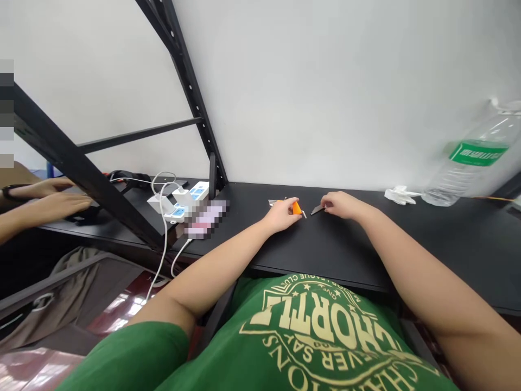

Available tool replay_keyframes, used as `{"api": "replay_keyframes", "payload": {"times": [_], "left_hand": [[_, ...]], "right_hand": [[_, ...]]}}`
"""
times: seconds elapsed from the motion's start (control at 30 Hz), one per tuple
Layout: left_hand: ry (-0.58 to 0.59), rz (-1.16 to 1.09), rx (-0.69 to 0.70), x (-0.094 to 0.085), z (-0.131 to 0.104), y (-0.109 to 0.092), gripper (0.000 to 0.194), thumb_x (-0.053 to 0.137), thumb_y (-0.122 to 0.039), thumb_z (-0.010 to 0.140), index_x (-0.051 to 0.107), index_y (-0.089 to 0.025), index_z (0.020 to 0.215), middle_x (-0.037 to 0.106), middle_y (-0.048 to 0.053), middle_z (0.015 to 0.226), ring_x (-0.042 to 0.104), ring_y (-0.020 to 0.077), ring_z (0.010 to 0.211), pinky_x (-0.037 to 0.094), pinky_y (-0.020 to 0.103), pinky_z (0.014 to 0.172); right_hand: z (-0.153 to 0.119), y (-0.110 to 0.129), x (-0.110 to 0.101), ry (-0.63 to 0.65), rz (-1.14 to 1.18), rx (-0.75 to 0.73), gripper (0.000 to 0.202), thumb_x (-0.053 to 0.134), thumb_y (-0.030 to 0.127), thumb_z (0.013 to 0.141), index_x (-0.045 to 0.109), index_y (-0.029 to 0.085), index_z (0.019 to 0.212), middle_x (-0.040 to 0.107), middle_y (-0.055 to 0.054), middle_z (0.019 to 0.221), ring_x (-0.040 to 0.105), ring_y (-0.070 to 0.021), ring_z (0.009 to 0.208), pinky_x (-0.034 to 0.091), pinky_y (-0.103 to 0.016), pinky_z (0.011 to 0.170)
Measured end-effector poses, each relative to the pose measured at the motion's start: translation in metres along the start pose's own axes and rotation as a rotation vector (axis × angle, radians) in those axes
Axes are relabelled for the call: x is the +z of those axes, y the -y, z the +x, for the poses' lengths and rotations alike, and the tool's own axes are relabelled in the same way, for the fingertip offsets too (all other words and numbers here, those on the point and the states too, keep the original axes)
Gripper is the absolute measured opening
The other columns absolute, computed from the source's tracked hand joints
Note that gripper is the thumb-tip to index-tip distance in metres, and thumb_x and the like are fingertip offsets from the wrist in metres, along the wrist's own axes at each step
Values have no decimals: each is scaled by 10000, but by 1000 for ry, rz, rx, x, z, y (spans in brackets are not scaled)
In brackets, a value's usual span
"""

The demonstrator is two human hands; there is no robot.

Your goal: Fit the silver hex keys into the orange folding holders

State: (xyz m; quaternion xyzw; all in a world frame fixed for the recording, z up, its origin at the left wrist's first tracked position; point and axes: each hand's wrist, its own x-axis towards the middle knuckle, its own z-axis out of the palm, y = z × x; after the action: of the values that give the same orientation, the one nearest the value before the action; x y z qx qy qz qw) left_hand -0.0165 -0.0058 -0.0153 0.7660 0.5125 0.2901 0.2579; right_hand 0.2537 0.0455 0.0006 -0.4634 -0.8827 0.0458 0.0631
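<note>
Over the black table, my left hand (284, 215) is closed around an orange hex key set (297, 208). A short bent metal end sticks out at its right, and several thin silvery rods (277, 203) show beyond my fingers at the left. To the right, my right hand (338, 205) pinches a small, flat, dark grey metal piece (317, 209) that points toward the orange set. A small gap separates the two. My fingers cover much of both items, and the exact kind of the grey piece is too small to tell.
A clear plastic bottle (468, 163) with a green label and a crumpled white tissue (401, 195) stand at the right. Left are a white power strip (189, 202), a blurred-out phone (205, 219), cables and a black metal post (191, 87). Beyond it, another person's hands (61, 203) rest on the table.
</note>
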Motion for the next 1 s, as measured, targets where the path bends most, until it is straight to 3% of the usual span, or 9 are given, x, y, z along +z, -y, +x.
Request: {"api": "replay_keyframes", "payload": {"times": [0.2,0.4,0.53,0.73,0.87,1.0], "left_hand": [[20,-6,12,0,-2,2,629,770,-252,824,591,-174,1422,745,22,922,706,174,845,563,319,902],[21,-12,-1,-1,-2,-2,602,767,-202,821,598,-179,1398,713,7,890,665,155,791,550,298,845],[14,-4,26,0,-1,1,568,761,-160,806,614,-206,1352,659,-30,814,631,141,743,524,282,784],[-30,-58,46,-2,-1,0,469,783,-161,770,647,-221,1215,635,-54,752,611,132,706,504,262,729],[-100,-81,53,-4,-1,-3,427,791,-174,764,650,-222,1165,644,-51,781,609,121,717,501,257,747],[-94,-71,57,-5,-1,-2,427,771,-159,774,641,-225,1176,654,-51,787,608,121,715,490,253,739]], "right_hand": [[0,7,2,36,-38,35,183,577,170,894,746,207,951,694,-71,1028,642,-199,883,432,-275,729],[-5,25,-6,111,-30,49,33,661,164,766,661,186,792,654,-85,1018,583,-163,728,384,-276,605],[-8,33,-10,13,181,-35,86,635,133,772,621,201,823,667,-30,865,593,-156,732,424,-259,648],[-12,52,-16,-17,715,83,139,613,212,872,677,188,993,685,-16,776,621,-136,598,508,-256,568],[-14,60,-19,-37,793,63,109,642,208,866,699,181,954,680,-23,777,625,-129,583,540,-255,557],[-14,56,-17,-66,769,84,105,646,186,857,700,187,947,661,-16,767,611,-123,570,535,-242,521]]}}
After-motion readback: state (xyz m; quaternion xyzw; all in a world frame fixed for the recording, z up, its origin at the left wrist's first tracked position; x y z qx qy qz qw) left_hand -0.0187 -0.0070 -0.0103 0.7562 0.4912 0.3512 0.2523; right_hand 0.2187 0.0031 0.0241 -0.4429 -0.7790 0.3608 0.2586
